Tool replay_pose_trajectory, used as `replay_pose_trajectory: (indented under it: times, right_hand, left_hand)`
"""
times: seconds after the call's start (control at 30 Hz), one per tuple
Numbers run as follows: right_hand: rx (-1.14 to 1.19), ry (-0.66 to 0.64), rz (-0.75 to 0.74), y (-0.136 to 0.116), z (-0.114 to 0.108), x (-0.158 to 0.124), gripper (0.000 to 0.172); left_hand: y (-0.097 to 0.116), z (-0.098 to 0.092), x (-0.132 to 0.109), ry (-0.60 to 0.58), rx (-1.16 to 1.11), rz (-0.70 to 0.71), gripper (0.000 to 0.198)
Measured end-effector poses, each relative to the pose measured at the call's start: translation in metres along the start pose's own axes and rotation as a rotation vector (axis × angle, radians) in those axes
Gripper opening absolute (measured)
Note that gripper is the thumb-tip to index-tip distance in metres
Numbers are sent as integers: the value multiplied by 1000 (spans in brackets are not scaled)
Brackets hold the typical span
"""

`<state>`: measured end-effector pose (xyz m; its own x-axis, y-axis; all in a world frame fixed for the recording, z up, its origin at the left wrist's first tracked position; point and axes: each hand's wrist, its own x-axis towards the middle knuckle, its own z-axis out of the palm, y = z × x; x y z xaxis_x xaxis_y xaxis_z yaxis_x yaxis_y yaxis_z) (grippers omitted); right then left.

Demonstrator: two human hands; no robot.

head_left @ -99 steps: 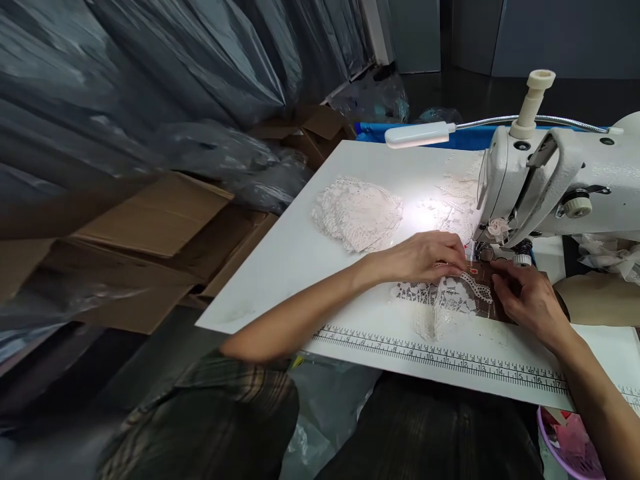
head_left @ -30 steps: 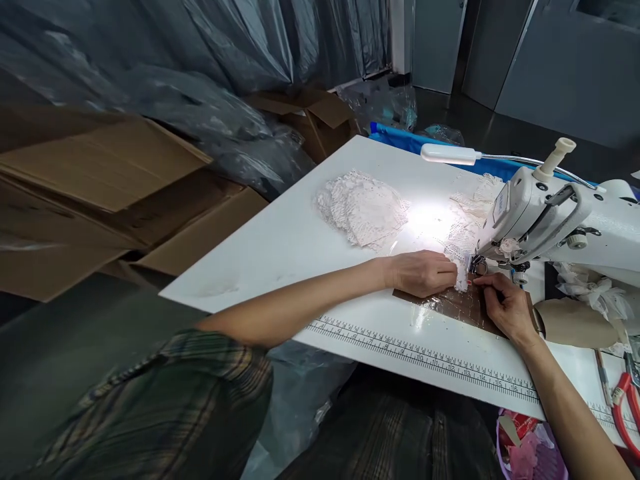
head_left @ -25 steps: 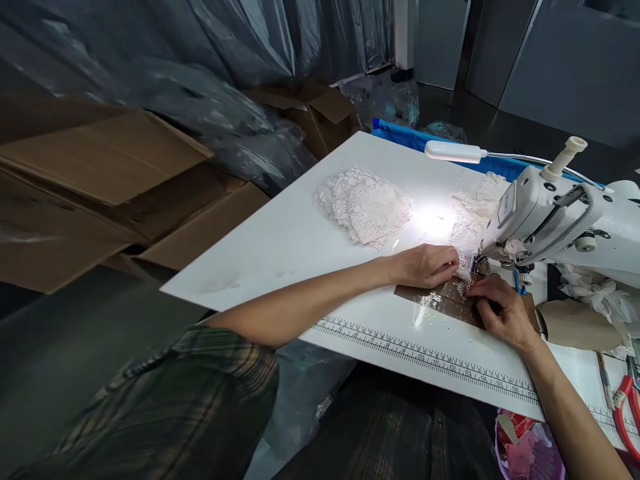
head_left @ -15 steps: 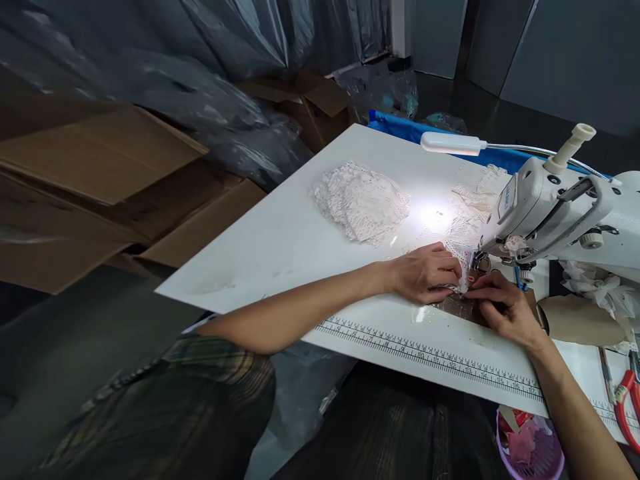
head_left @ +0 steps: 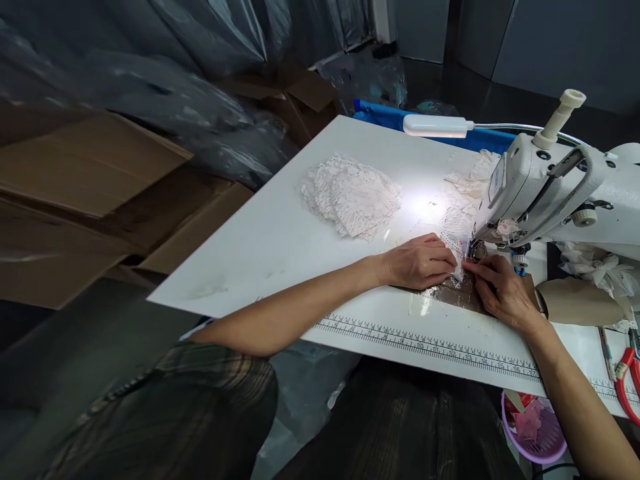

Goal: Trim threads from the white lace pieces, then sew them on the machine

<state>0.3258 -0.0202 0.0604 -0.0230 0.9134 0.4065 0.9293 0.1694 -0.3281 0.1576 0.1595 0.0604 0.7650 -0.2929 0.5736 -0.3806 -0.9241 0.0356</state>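
Note:
My left hand [head_left: 421,262] is closed on the edge of a white lace piece [head_left: 457,270], which lies at the needle area of the white sewing machine [head_left: 545,187]. My right hand [head_left: 503,290] is just right of the lace, thumb and index finger near its edge under the presser foot; whether it pinches the lace is too small to tell. Beneath both hands lies a brown plate [head_left: 457,293]. A stack of white lace pieces [head_left: 353,197] rests to the left, and more lace [head_left: 470,190] lies behind the needle.
A lit lamp [head_left: 435,125] hangs over the white table [head_left: 240,267]. Right of my right hand are a brown roll [head_left: 580,302] and red-handled scissors [head_left: 623,380]. A purple basket [head_left: 543,443] stands below the table edge. Cardboard boxes [head_left: 90,160] are at left.
The view has shifted slightly. The lace has turned and moved closer to the needle, and my left hand lies flatter beside it. My right hand's fingertips have moved up toward the presser foot.

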Motion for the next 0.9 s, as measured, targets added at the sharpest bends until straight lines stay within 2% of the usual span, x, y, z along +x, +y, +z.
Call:
replay_pose_trajectory:
  times: [0.1,0.3,0.47,0.57,0.67,0.8,0.9]
  right_hand:
    - [-103,-24,-51,-1,2,1,38]
    - [-227,-127,25,-5,6,5,41]
    - [-58,-89,107,-3,0,3,40]
    - [122,-35,277,1,-7,0,41]
    - [181,-16,388,3,-10,-1,39]
    - [136,-34,360,1,-10,1,37]
    - [105,-23,335,0,-9,1,36]
  left_hand:
    - [-1,0,1,5,30,35,17]
    - [-3,-1,2,-22,44,70,22]
    - [-2,1,1,-44,67,42,21]
    - [-1,1,2,-31,61,30,21]
    - [1,1,2,-23,61,26,21]
    - [2,1,3,5,66,37,21]
    - [1,1,1,-27,42,16,21]
